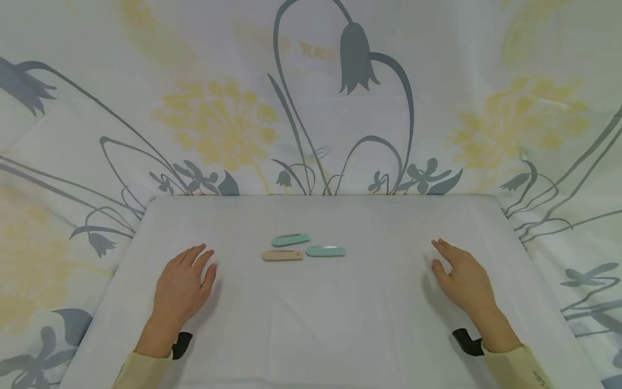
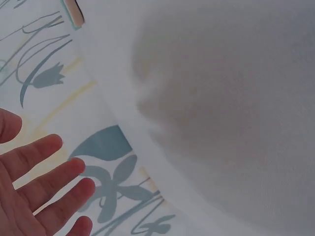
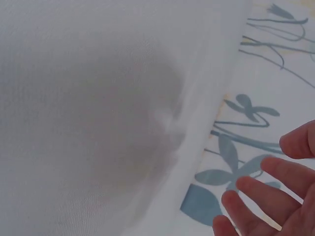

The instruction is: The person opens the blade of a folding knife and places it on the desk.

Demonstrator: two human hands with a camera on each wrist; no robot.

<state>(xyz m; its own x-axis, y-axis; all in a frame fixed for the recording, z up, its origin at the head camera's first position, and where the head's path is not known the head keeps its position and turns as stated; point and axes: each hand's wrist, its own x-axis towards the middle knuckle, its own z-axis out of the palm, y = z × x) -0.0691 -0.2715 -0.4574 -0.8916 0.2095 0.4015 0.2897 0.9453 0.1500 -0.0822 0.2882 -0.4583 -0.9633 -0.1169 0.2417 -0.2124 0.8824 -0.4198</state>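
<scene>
Three small folding knives with their blades folded in lie close together on the white table in the head view. A mint-green knife (image 1: 290,240) is farthest back, slightly slanted. Just in front of it lies a beige knife (image 1: 282,256), and to the right a second mint-green knife (image 1: 325,252). My left hand (image 1: 183,283) hovers over the table left of the knives, fingers loosely extended and holding nothing. On the other side, my right hand (image 1: 461,281) is likewise held over the table, relaxed and apart from the knives. In the left wrist view, the beige knife (image 2: 75,14) shows at the top edge.
The white-covered table (image 1: 330,324) ends at a back edge against a curtain (image 1: 311,108) printed with grey and yellow flowers, which also runs down both sides. Black straps (image 1: 468,343) sit at both wrists, by the yellow sleeves (image 1: 515,367).
</scene>
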